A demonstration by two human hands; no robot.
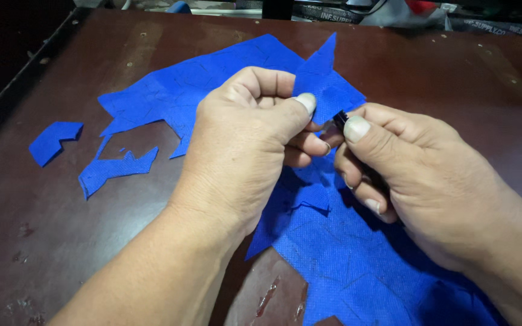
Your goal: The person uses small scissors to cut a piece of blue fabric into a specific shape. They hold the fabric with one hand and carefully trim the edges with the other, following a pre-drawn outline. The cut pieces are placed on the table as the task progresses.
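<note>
between both pinching hands, left hand [243, 139] grips blue fabric [321, 78]; right hand [406, 163] a dark tool [340, 117].

Two bare hands, left hand [243, 142] and right hand [418, 175], unsleeved forearms, short pale nails, no rings or gloves

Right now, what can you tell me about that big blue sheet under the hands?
The big blue sheet looks like thin non-woven fabric with a fine dotted texture and dark pen lines drawn on it. Its edges are jagged where shapes were cut away. It lies mostly flat on the dark brown table. The left hand pinches up a pointed flap; the right hand, holding a small dark tool, rests over it.
</note>
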